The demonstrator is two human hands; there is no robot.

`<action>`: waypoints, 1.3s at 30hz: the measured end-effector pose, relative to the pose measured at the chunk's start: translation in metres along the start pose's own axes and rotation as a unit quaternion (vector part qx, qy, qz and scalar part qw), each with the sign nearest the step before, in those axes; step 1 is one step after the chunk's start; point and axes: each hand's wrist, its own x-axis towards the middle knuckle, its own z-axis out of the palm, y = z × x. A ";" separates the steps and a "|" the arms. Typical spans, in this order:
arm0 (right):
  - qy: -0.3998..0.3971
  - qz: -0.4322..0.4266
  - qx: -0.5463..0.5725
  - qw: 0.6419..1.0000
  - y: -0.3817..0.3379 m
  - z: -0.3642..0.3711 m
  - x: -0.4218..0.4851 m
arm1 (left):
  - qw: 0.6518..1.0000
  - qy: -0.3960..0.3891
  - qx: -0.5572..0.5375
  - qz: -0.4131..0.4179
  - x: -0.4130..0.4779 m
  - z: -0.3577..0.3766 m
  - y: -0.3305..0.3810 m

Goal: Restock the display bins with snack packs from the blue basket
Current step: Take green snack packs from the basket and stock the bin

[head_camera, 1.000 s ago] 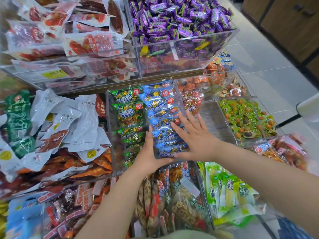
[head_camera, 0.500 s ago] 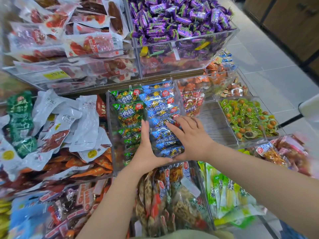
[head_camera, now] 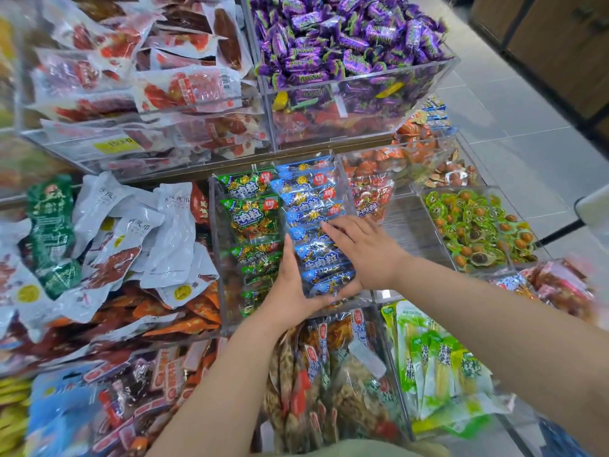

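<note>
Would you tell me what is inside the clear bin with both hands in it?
A row of blue snack packs fills it. The right hand and left hand cover parts of the nearer packs; anything beneath them is hidden.

Snack packs (head_camera: pixel 309 206) blue; neighbouring packs (head_camera: pixel 250 219) green; candies (head_camera: pixel 346 37) purple; blurred basket (head_camera: pixel 560 437) apparently blue.
</note>
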 end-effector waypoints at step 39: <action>0.286 0.448 0.623 0.573 -0.040 0.081 -0.191 | 0.988 0.115 -0.011 -0.104 -0.074 0.032 0.038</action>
